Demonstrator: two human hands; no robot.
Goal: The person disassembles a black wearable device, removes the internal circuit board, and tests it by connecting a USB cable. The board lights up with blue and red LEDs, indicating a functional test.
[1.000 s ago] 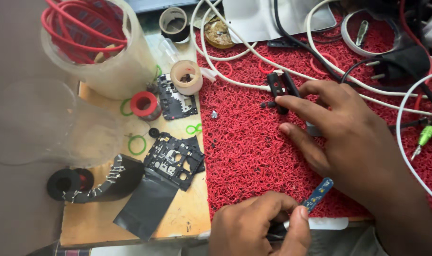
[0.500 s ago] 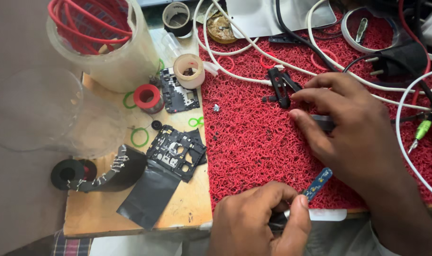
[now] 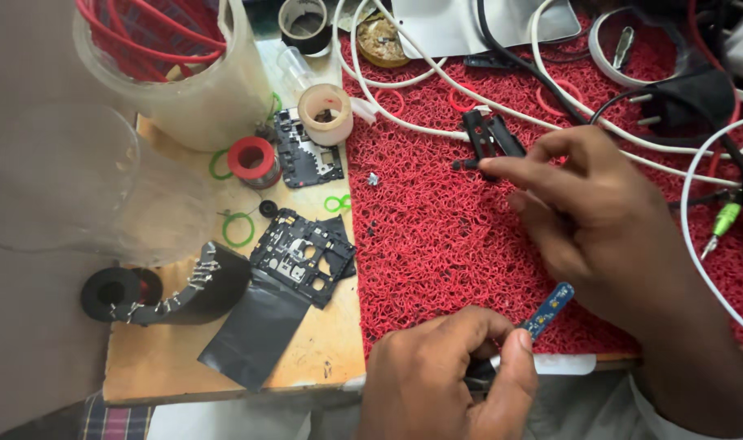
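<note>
Left hand (image 3: 449,379) near edge, fingers curled, thumb and forefinger pinching a small blue board (image 3: 548,310) that sticks out up-right over the red mat (image 3: 436,244). Something dark also under that hand, can't tell what. Right hand (image 3: 599,228) on the mat, fingers loosely spread, forefinger tip touching a black clip (image 3: 487,140) at far centre. White cables (image 3: 404,90) run past the clip. Left of mat: black frame (image 3: 302,257), tape roll (image 3: 253,159), clear jar (image 3: 167,65) on the wooden board (image 3: 322,354).
</note>
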